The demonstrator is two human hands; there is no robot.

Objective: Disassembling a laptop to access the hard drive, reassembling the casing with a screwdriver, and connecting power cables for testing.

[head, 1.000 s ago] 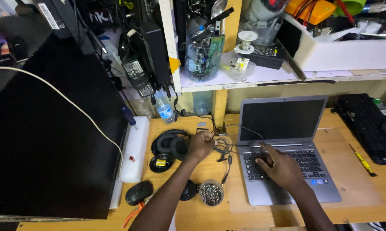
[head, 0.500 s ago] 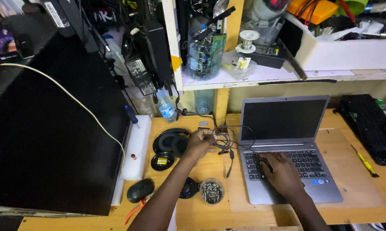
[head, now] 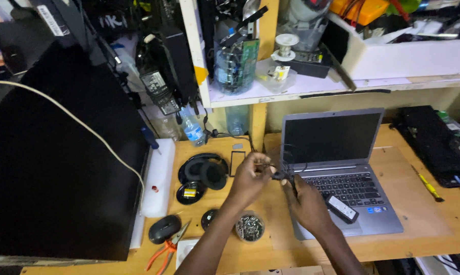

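My left hand (head: pixel 248 179) and my right hand (head: pixel 307 202) meet over the wooden desk (head: pixel 393 239), just left of an open grey laptop (head: pixel 342 168) with a dark screen. Both pinch a thin black cable (head: pixel 283 175) with a small plug, stretched between them. A small black and white device (head: pixel 342 209) lies on the laptop's palm rest beside my right hand. Black headphones (head: pixel 205 170) lie left of my left hand.
A large black monitor (head: pixel 57 168) with a cream cable fills the left. A tin of screws (head: pixel 249 227), a black mouse (head: pixel 164 228) and orange pliers (head: pixel 163 248) lie near the front edge. A yellow screwdriver (head: pixel 428 186) lies at right. A cluttered white shelf (head: pixel 311 89) hangs above.
My right hand has left the laptop keyboard and moved left to join my left hand on the cable. The small device now lies uncovered on the palm rest.
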